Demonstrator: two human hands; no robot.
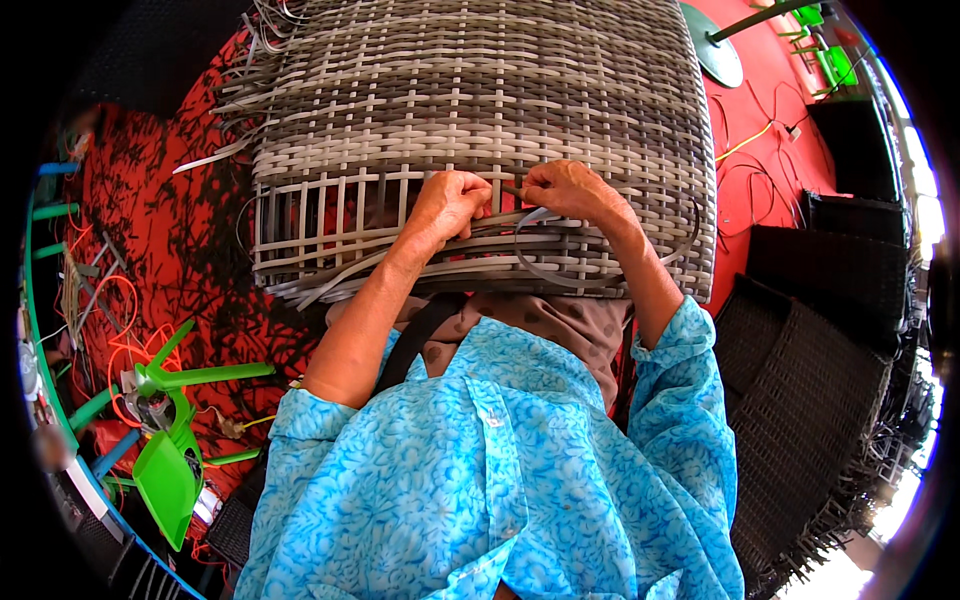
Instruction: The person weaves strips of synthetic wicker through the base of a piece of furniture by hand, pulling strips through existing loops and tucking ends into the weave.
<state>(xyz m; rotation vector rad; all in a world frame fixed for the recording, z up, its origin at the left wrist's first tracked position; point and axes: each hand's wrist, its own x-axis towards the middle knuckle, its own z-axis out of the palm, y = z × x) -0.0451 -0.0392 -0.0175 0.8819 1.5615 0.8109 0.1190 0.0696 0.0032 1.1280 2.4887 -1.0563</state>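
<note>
A large grey woven wicker panel (480, 90) lies in front of me, its near left part still bare upright ribs with open gaps. My left hand (450, 203) is closed on a flat grey weaving strip (540, 268) at the panel's near edge. My right hand (568, 190) sits just beside it, fingers pinched on the same strip where it enters the weave. The strip loops down and right below my right hand. Loose strip ends stick out at the panel's upper left.
A red floor (160, 230) lies under everything. A small green plastic chair (170, 440) lies tipped at lower left among orange wires. Dark woven panels (800, 410) are stacked at right. A round metal base (715, 45) and more green chairs stand at upper right.
</note>
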